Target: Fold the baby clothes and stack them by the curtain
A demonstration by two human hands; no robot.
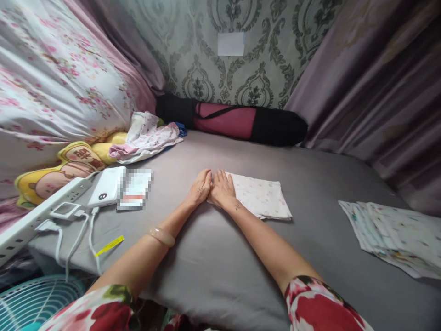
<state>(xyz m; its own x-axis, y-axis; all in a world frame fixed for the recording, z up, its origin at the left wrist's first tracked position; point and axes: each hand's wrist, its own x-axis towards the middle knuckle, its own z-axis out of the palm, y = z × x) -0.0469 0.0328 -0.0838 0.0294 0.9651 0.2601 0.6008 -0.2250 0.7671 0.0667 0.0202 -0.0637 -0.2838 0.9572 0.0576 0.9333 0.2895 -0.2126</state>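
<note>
While the right hand (222,187) lay flat and open on the left end of the folded white cloth (263,195), the left hand (200,188), also open with its fingers together, stood close beside it at that edge. Grey sheet (310,184) stretched from the cloth to a stack of folded cloths (396,236) on the right and a power strip (32,220) on the left, below a patterned wall (255,69) and a curtain (354,78). Along the wall lay a long black-and-dark-red bag (225,121), its contents hidden.

Black-and-maroon bag (227,124) below patterned wallpaper (193,50), white power strip (43,209) near teal fan (37,301)
</note>
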